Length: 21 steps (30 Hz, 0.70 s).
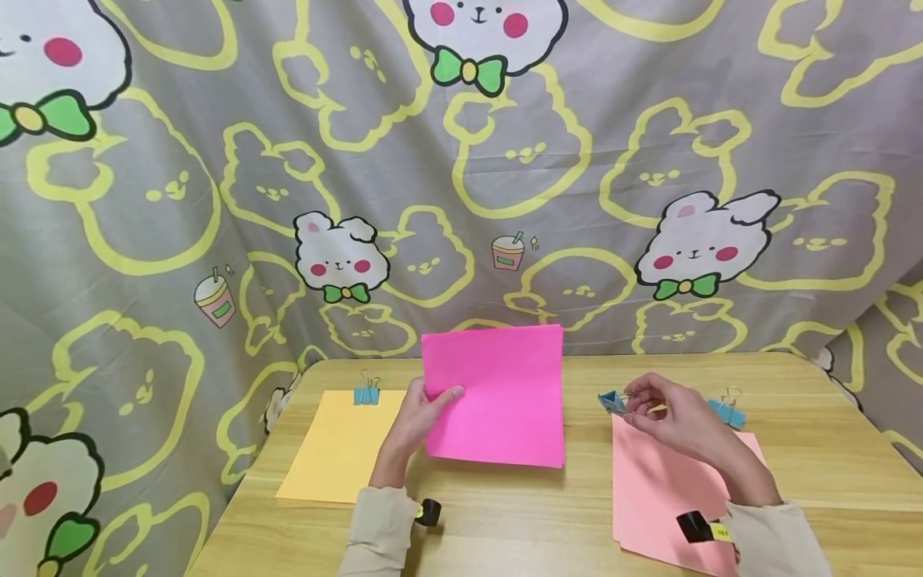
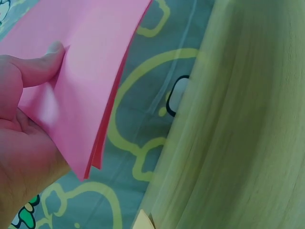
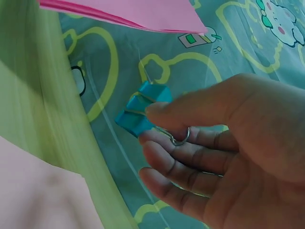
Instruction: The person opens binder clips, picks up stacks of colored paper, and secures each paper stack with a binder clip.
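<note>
A stack of bright pink paper (image 1: 505, 401) is held up above the table by my left hand (image 1: 418, 417), thumb on the front face and fingers behind it. In the left wrist view the sheets of the pink paper (image 2: 95, 71) fan slightly apart at the lower corner. My right hand (image 1: 671, 413) pinches a blue binder clip (image 1: 611, 402) between thumb and forefinger, to the right of the pink stack and apart from it. The right wrist view shows the clip (image 3: 136, 121) with its wire handles at the fingertips.
Yellow paper (image 1: 324, 449) lies at the left with a blue binder clip (image 1: 366, 395) at its top edge. Light pink sheets (image 1: 649, 489) lie under the right forearm, another blue binder clip (image 1: 728, 413) near their top. A patterned curtain (image 1: 534, 200) hangs behind the wooden table (image 1: 505, 513).
</note>
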Available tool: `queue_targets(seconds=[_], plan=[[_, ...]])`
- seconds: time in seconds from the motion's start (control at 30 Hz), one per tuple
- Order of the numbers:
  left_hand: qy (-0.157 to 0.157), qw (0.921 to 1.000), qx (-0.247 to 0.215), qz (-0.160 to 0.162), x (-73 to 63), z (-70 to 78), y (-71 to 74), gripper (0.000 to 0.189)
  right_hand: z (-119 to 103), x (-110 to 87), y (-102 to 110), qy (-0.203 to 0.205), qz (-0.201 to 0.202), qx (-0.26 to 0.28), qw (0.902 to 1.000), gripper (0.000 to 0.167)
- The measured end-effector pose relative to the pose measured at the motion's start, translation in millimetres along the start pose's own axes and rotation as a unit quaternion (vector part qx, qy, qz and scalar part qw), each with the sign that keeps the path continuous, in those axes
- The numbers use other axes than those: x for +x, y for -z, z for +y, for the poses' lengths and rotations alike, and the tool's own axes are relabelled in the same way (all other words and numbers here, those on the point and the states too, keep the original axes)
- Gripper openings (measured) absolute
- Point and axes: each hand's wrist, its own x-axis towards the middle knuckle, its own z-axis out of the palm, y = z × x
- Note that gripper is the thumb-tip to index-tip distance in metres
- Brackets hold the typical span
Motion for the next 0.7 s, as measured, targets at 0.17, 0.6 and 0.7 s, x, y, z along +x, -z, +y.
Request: queue_targets(seconds=[0.17,0.6,0.7], plan=[[-0.001,1.0,0.007,0.003,-0.5,0.3,-0.7,0.021,2.6,1.1,-1.5,-0.001,-0.012,0.015,0.9998,0.028],[0.003,1.0,0.003,0.002,1.0,-1.0,-0.5,0.023,0.1,2.8,-4.3,0.019,0.02,-0.024,0.9993,0.025],[0.006,1.0,0.001,0.002,0.9,-1.4,-0.7,0.023,-1.1,3.2,-5.7,0.012,0.012,-0.023,0.9996,0.022]])
